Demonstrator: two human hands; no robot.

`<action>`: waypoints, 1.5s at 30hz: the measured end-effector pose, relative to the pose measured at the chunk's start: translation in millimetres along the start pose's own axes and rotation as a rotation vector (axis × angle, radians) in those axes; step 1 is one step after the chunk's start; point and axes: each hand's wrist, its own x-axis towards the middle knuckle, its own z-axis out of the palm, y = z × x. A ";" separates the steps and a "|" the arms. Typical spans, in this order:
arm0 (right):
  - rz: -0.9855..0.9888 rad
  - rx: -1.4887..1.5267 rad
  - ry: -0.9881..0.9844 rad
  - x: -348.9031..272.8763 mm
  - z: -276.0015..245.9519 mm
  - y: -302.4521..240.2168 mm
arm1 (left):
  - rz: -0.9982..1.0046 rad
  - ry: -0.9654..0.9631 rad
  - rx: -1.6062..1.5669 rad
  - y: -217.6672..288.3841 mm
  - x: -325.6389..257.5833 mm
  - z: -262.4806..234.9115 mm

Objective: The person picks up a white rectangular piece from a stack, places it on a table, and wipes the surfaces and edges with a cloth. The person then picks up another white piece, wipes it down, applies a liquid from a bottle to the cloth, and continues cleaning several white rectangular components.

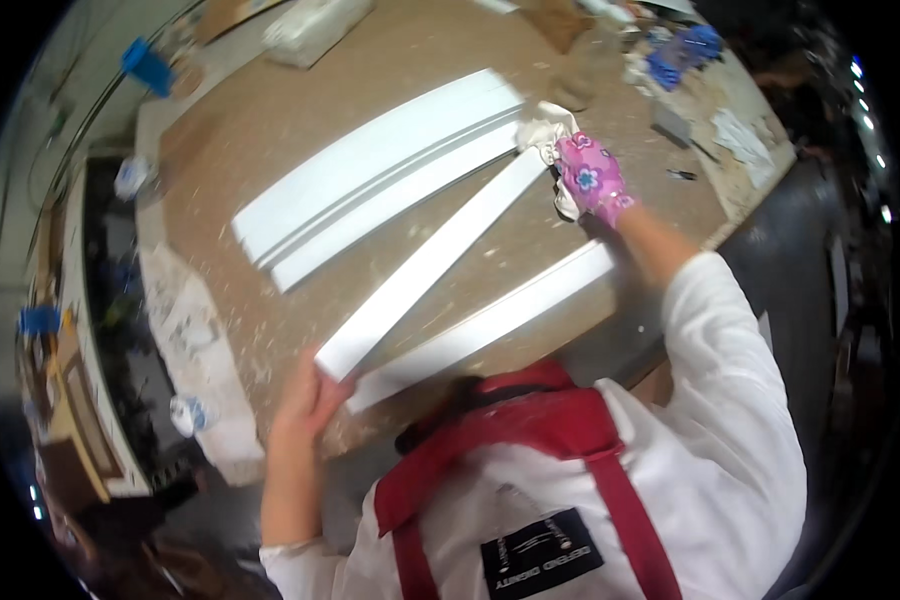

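A long white wooden strip (435,265) lies slantwise before me, running from near left to far right. My left hand (310,395), bare, grips its near end with the fingers closed round the edge. My right hand (592,180) wears a pink flowered glove and is closed on a cream-coloured cloth (548,130). That cloth rests at the strip's far end; part of the end is hidden under it. Another white strip (485,322) lies nearer to me, along the table's front edge. Beyond the held strip lie several white panels (380,165) side by side.
The brown worktable (220,150) has scuffs and specks. At its far edge lies a white wrapped bundle (315,28). Crumpled blue plastic (682,55), a grey block (670,124) and a pale rag (742,145) are at the right. A blue cup (147,68) stands far left.
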 end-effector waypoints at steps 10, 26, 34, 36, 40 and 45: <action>0.582 0.166 -0.049 -16.0 35.4 48.1 | 0.294 0.016 2.102 39.9 3.9 10.2; 0.596 0.149 -0.016 -31.3 43.5 61.1 | 0.992 -0.058 1.660 -14.8 23.4 90.0; 0.391 0.109 0.084 -31.8 39.1 57.2 | 0.902 -0.077 1.663 -64.4 3.6 74.6; 0.387 0.115 0.068 -34.4 37.8 58.7 | 0.975 -0.114 1.682 -66.1 5.2 84.0; 0.418 0.119 0.024 -33.0 33.5 57.6 | 0.996 -0.102 1.712 -68.7 7.6 90.1; 0.347 0.010 0.139 -36.8 46.5 62.6 | 0.858 -0.107 1.733 -58.9 5.9 86.1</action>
